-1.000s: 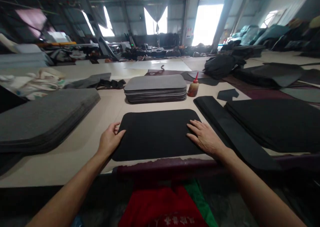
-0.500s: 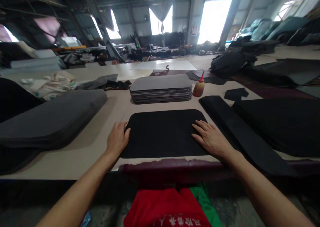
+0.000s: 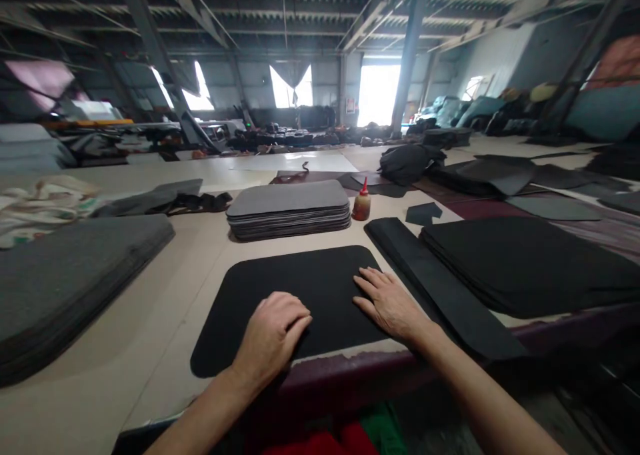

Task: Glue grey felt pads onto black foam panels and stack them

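A black sheet with rounded corners (image 3: 320,275) lies flat on the pale table (image 3: 165,321) in front of me. My left hand (image 3: 277,321) rests on its near middle part, fingers curled together; whatever might be under them is hidden. On the sheet's right side my right hand (image 3: 387,301) lies flat with its fingers spread. Behind the sheet stands a neat stack of grey pieces (image 3: 290,205), and beside that a small bottle with a red nozzle (image 3: 361,205).
Long black folded material (image 3: 440,288) and a pile of black sheets (image 3: 530,261) lie to the right. A thick grey stack (image 3: 75,275) fills the left. Crumpled pale cloth (image 3: 45,205) and a dark bundle (image 3: 407,163) are further back.
My left hand has moved from the sheet's left edge inward onto its surface. The view has turned right and tilted up. My right hand is still on the sheet's right side.
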The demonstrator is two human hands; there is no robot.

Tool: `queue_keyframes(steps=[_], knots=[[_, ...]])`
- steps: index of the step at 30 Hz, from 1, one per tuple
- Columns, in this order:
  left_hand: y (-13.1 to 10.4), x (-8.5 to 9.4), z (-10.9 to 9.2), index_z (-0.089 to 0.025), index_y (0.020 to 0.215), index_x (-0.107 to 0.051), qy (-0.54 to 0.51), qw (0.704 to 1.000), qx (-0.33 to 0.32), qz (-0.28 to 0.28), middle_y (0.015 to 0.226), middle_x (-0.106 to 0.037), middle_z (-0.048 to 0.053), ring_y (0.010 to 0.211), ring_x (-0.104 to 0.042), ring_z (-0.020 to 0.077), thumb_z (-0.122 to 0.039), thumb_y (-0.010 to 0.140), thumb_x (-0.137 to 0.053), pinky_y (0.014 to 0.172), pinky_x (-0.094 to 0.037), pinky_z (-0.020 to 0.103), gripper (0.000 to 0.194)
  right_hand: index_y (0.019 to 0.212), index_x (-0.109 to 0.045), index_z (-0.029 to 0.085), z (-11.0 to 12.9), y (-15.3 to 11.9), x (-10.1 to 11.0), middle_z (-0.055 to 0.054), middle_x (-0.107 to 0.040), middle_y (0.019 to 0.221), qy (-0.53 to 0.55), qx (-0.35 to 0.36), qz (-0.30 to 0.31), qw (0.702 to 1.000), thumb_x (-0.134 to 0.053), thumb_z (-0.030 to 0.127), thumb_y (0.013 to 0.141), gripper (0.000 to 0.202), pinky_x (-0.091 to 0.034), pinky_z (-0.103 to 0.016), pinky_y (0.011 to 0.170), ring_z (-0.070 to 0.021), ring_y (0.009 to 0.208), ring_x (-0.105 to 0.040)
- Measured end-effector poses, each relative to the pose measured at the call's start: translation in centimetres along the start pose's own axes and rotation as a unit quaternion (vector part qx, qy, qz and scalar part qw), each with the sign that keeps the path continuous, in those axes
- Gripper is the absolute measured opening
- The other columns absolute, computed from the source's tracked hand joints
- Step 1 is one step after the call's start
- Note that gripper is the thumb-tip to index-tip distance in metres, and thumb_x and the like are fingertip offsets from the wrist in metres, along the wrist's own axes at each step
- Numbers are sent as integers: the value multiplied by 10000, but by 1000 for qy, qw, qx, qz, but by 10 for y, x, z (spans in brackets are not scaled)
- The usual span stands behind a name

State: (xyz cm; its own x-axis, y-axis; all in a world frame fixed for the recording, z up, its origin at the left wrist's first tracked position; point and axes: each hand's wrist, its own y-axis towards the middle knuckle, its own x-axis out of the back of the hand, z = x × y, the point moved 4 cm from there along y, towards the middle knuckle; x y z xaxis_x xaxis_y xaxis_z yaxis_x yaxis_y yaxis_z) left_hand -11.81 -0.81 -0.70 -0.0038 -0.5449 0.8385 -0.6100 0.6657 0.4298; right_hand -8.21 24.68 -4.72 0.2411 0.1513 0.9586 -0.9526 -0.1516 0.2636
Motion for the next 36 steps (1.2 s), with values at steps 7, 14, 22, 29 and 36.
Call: queue_keyframes(steps=[7,14,22,29,36], knots=[[17,-47,-37,-199,1254,-612,-44,995,-31,88,1343,-596,105,1286,-487,306,-322,896,-661,1077,-429,513,382,1424,-542,179,-1,1,-5,-137,-442,1512,19,-3,-6,1000,-463,436,1008,495,-307,-484,1155,-298,1415,-366],[25,-65,-31,-200,1199,-641,-89,991,-20,101,1283,-628,82,1240,-513,274,-261,843,-722,1080,-433,476,371,1431,-537,188,0,3,-5,-127,-426,1525,34,-16,9,999,-479,411,999,489,-297,-500,1166,-299,1424,-350],[22,-64,-25,-256,1158,-670,-144,983,16,111,1297,-621,24,1281,-472,268,-318,709,-845,1100,-385,443,486,1452,-487,156,-30,32,15,-121,-408,1534,146,-3,-13,989,-559,362,916,578,-304,-425,1188,-255,1423,-356],[22,-72,-18,-266,1153,-667,-125,985,0,118,1306,-603,40,1257,-499,278,-412,706,-850,1067,-408,424,505,1448,-435,128,-117,132,31,-159,-537,1410,272,-254,-124,920,-627,337,853,660,-429,-398,1077,-272,1232,-569],[16,-123,5,-264,1077,-658,-21,990,-136,5,1153,-667,36,1128,-592,258,-513,821,-739,936,-487,360,366,1312,-533,103,-165,208,0,-164,-600,1272,283,-352,-179,874,-746,278,823,562,-499,-431,972,-288,1116,-613]])
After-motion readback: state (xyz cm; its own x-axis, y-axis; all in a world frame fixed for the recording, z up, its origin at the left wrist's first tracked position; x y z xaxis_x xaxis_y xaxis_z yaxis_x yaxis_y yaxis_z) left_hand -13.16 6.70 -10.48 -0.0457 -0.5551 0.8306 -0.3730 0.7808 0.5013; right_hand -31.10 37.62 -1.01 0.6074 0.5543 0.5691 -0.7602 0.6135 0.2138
